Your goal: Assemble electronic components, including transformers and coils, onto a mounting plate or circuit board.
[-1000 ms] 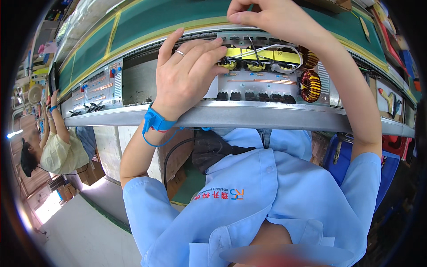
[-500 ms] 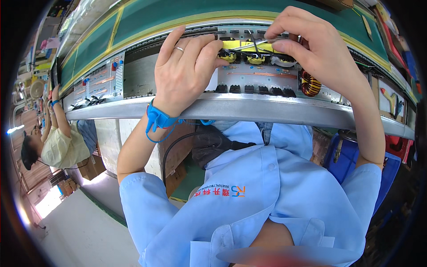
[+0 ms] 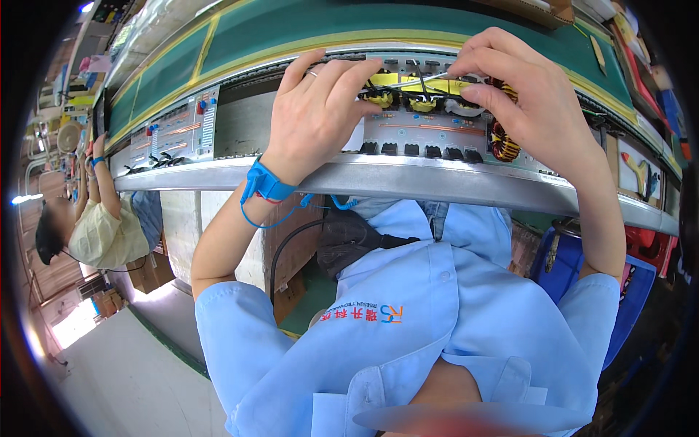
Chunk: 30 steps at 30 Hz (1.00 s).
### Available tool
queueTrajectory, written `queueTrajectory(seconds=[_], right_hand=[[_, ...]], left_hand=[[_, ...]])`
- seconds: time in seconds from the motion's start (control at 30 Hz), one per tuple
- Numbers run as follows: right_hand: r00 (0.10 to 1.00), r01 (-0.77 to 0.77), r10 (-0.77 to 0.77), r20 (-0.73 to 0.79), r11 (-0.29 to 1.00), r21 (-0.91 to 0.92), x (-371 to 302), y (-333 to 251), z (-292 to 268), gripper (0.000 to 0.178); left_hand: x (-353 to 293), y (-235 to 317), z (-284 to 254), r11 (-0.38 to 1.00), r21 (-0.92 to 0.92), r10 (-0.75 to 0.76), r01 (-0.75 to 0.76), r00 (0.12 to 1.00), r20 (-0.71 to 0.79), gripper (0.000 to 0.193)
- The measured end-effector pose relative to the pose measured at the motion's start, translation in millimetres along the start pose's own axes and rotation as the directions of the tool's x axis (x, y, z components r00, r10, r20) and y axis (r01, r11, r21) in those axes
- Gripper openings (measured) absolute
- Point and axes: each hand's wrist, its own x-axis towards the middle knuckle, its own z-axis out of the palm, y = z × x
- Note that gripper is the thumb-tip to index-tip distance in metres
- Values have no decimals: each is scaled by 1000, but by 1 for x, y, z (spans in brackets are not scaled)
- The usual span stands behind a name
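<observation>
My left hand (image 3: 317, 109) reaches over the left end of a circuit board (image 3: 426, 135). Its thumb and forefinger close around the left end of a row of yellow-wrapped transformers (image 3: 422, 103). Across the top of this row lies a thin, pale, stick-like piece (image 3: 422, 80), its right end pinched between the thumb and forefinger of my right hand (image 3: 513, 95). A thin black strip (image 3: 420, 76) rises from the middle of the row. Copper-wound ring coils (image 3: 504, 142) sit under my right hand, partly hidden. Black parts (image 3: 411, 150) line the board's near edge.
A metal rail (image 3: 437, 175) runs along the near side, a green conveyor belt (image 3: 328, 29) beyond. Another board (image 3: 171, 131) lies to the left. A blue wrist strap (image 3: 268, 180) with a coiled cord circles my left wrist. A co-worker (image 3: 109, 226) stands far left.
The view has shifted slightly, so boards and belt appear a little further right. My right hand has drawn slightly right and down, still pinching the pale piece. My left hand keeps its hold.
</observation>
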Motion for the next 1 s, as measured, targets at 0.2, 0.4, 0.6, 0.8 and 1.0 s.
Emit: queueTrajectory(seconds=[0.2,0.4,0.6,0.8,1.0], right_hand=[[997,-14,15,-76,1000,15,-25,8,-17,21],[959,142,-195,-207,959,-246,-29,5,0,25],[936,258,-319,-149,909,-328,-13,6,33,27],[937,266,-314,-155,926,-269,-8,15,46,33],[949,258,-296,-110,927,-274,-9,15,42,37]], left_hand=[[-11,-18,-9,587,-679,-524,441,846,97,58],[4,-23,-16,743,-529,-365,410,911,193,36],[11,-10,-2,895,-386,-165,223,970,178,37],[8,-4,8,765,-578,-221,283,959,177,43],[9,-7,5,830,-505,-169,237,969,178,42]])
